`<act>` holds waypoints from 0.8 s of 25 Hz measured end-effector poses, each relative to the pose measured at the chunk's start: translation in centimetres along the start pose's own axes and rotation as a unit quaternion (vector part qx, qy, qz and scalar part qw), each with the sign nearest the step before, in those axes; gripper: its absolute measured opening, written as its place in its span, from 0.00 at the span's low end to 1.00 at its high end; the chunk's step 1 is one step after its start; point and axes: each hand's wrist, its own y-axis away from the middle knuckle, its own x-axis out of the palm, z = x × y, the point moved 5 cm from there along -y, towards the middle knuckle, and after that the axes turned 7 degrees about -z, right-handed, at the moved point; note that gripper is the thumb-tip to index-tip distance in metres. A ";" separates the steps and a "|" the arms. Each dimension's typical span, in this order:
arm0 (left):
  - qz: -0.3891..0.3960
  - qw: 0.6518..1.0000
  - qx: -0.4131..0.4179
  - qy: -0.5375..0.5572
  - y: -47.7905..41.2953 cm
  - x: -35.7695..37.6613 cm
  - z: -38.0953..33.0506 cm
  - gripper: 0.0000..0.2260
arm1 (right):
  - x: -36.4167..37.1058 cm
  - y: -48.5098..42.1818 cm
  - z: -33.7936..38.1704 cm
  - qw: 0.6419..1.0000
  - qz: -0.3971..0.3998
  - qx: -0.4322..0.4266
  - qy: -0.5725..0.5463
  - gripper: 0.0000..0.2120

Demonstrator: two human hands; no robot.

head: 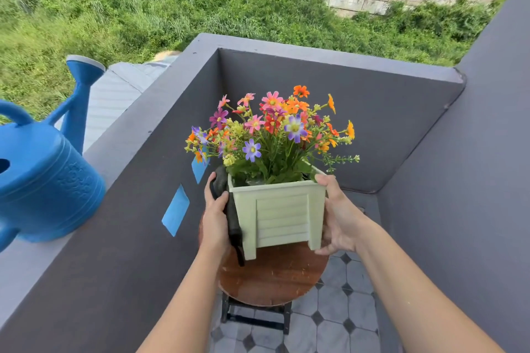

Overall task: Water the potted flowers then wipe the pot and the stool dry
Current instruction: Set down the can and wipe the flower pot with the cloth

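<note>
Flowers in pink, orange, purple, red and yellow, on green stems, fill a pale green, square plastic pot with slatted sides and short corner legs. The pot is at the centre of the scene, held between both hands directly above a round, brown wooden stool with a dark frame. It leans slightly, and I cannot tell whether its legs touch the stool's top.

The left hand is curled round a dark, crumpled cloth. Its thumb lies across the near side of the cloth, and the hand presses the cloth flat against the pot's left wall. One end of the cloth hangs down past the pot's near-left leg. The right hand grips the pot's right wall. Its thumb is hooked at the near-right corner of the rim, and its fingers wrap round the lower part of that side by the leg. The two hands are apart, with the pot between them, and both are clamped on what they hold.

At the left, well apart from the pot, a large blue plastic watering can with a long spout and a pale rose head stands upright on the flat top of a grey parapet ledge. Two strips of blue tape are stuck on the inner face of that wall, just left of the left hand. Below the stool lies a floor of pale grey tiles with small dark diamond insets.
</note>
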 end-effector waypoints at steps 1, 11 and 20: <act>0.001 1.000 -0.018 -0.021 -0.7 0.2 0.0 0.23 | -0.1 0.1 -0.1 1.000 0.006 -0.002 -0.003 0.45; 0.068 0.997 0.035 -0.029 -1.1 0.0 -2.1 0.24 | -0.4 -0.1 -2.5 0.990 0.019 0.015 -0.138 0.44; -0.014 0.993 0.098 -0.069 1.8 0.1 -2.8 0.16 | 1.6 -0.5 -1.0 0.964 -0.159 -0.120 -0.175 0.64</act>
